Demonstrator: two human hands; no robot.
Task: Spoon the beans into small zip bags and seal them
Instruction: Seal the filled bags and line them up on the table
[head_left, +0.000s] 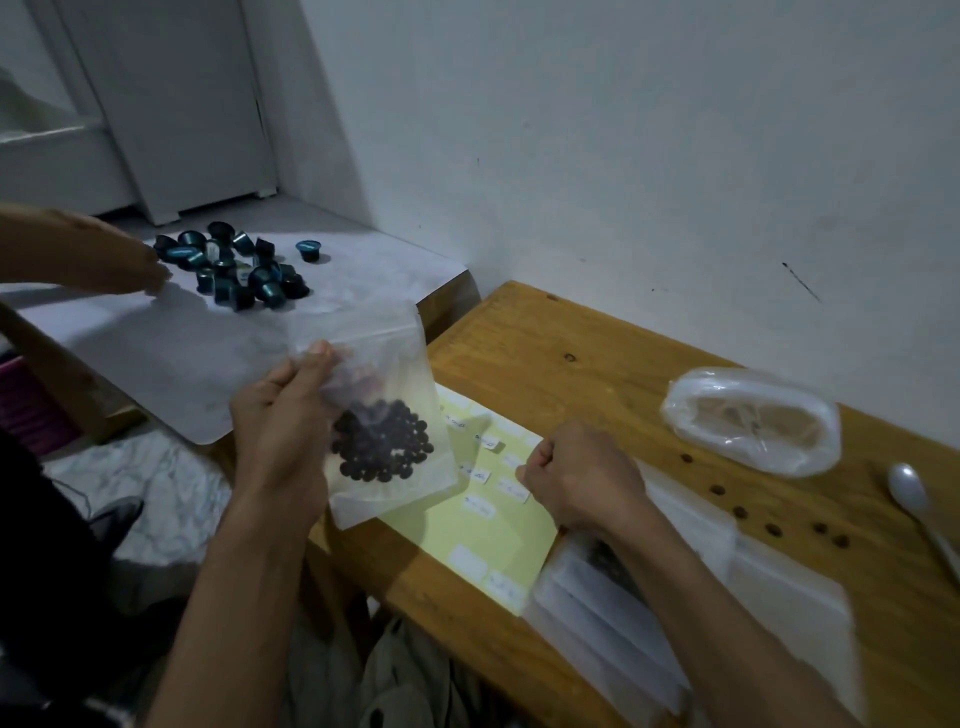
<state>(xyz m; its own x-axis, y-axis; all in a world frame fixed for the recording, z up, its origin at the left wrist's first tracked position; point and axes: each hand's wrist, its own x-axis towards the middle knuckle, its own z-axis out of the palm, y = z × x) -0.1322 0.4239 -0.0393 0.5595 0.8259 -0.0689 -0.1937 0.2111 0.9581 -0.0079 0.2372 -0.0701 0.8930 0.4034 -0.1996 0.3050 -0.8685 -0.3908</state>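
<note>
Left hand (283, 441) grips a clear zip bag (384, 415) upright above the wooden table's (597, 353) edge — dark beans (382, 447) pooled at its bottom. Right hand (582, 478) rests fisted on the label sheet (483, 525) — contents indiscernible.

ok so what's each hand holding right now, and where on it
The left hand pinches the zip bag of beans at its left edge, near the top. The right hand is closed over the label sheet; whether it holds anything cannot be told.
</note>
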